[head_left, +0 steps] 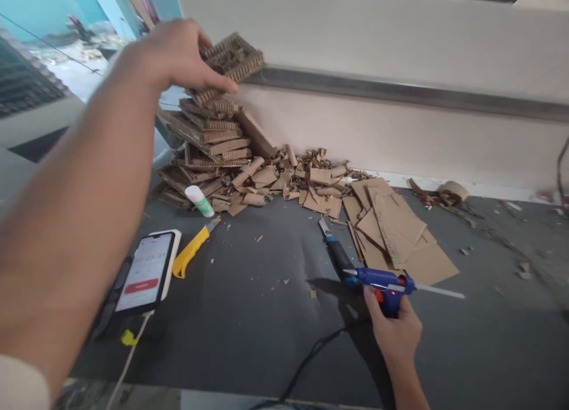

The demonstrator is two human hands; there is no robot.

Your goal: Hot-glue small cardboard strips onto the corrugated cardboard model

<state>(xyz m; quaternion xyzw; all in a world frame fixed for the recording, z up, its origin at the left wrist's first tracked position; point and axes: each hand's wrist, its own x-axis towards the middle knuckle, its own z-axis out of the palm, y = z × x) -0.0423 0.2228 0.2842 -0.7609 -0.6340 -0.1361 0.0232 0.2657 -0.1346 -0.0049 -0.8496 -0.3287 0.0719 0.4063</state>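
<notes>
My left hand (pixel 184 54) reaches to the back left and grips a cardboard frame (pixel 244 63) with corrugated edges. It is at the top of a leaning stack of similar cardboard frames (pixel 217 137); whether it touches the stack I cannot tell. In my right hand (pixel 395 330) is a blue hot glue gun (pixel 384 281), its nozzle pointing left and a glue stick (pixel 440 291) jutting from its rear. A small red light glows on the gun's side. Just left of the gun lies a utility knife (pixel 335 250) with a black and blue handle.
Cardboard scraps (pixel 284 179) are heaped along the wall. Flat cardboard pieces (pixel 400 226) lie on the right. A yellow cutter (pixel 193 250), a glue tube (pixel 199 200) and a phone (pixel 146 271) sit on the left. A black cable (pixel 311 354) crosses the dark table (pixel 249 321).
</notes>
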